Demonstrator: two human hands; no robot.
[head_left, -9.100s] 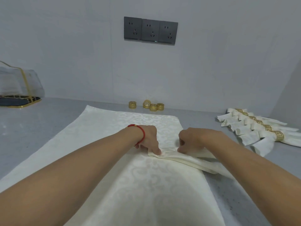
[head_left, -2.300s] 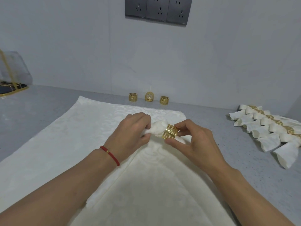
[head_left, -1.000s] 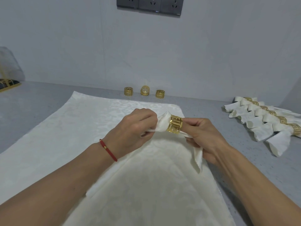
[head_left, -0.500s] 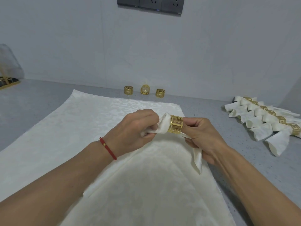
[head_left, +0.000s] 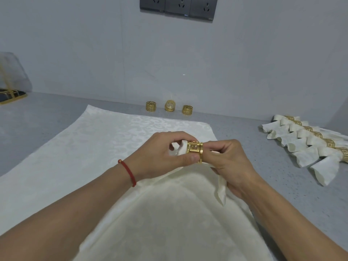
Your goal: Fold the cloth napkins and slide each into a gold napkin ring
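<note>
A folded cream napkin (head_left: pixel 220 187) passes through a gold napkin ring (head_left: pixel 194 152) held above the spread cloth. My left hand (head_left: pixel 162 153), with a red cord at the wrist, pinches the ring and the napkin's short end sticking out on its left. My right hand (head_left: pixel 230 162) grips the napkin just right of the ring, and the long tail hangs down below that hand. Three spare gold rings (head_left: pixel 169 106) stand by the back wall.
A large cream cloth (head_left: pixel 79 157) covers the grey table under my arms. A row of several ringed napkins (head_left: pixel 308 146) lies at the right. A gold-framed stand with a clear cover (head_left: pixel 11 85) sits at the far left. Wall sockets (head_left: pixel 178 6) are above.
The ring now sits nearer my left hand, whose thumb and fingers have shifted onto it. Less of the napkin's end shows left of the ring. My right hand stays on the tail side.
</note>
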